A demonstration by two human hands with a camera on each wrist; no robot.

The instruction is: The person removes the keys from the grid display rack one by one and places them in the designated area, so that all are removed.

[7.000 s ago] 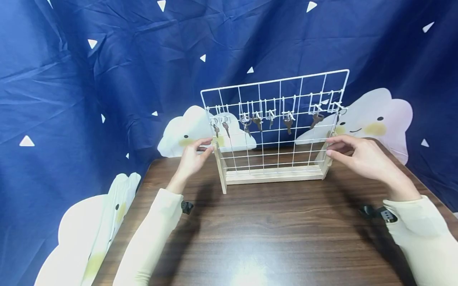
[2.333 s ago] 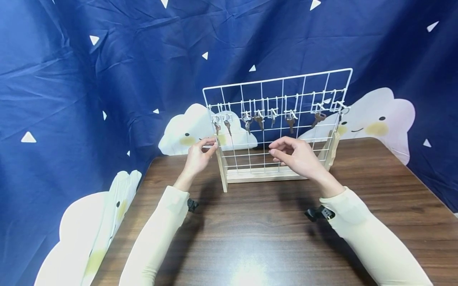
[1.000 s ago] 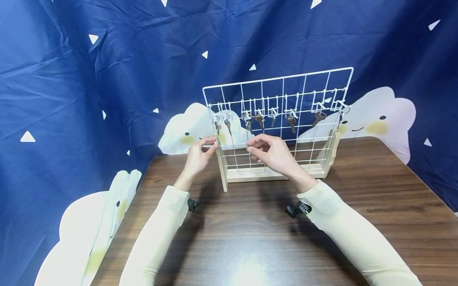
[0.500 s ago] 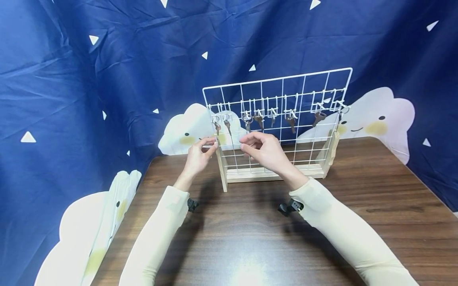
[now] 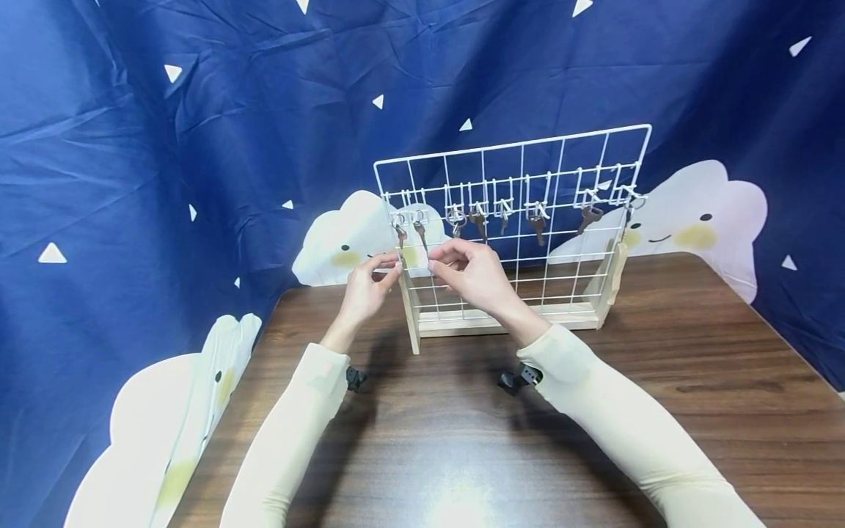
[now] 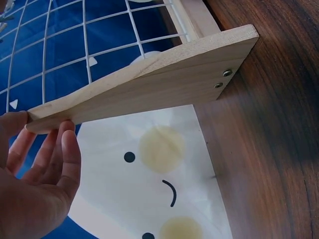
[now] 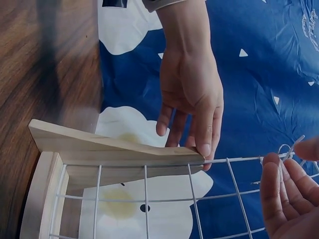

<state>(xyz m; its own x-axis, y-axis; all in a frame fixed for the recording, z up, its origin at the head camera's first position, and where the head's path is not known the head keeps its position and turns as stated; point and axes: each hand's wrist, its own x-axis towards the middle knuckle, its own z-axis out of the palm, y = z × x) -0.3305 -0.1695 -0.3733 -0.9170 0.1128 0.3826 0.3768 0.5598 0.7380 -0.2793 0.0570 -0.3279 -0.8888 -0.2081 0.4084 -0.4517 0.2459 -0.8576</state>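
A white wire grid rack (image 5: 515,249) stands on a pale wooden base, with several keys on rings hanging from its hooks. My left hand (image 5: 365,286) pinches the upper end of the rack's left wooden side panel (image 6: 129,84), thumb on one side and fingers on the other. In the head view, my right hand (image 5: 475,275) has its thumb and index fingertips right at the lower end of a brown key (image 5: 420,233), second from the left. The right wrist view has a gap between that thumb and index finger of my right hand (image 7: 291,199).
The rack stands on a dark brown wooden table (image 5: 422,433). Behind hangs a blue curtain (image 5: 231,147) with white triangles and smiling clouds. Other keys, such as a larger key (image 5: 589,218), hang towards the rack's right side panel (image 5: 614,282).
My right hand has left the rack's right side panel and moved leftward across the grid to the second key from the left. My left hand keeps its grip on the left panel.
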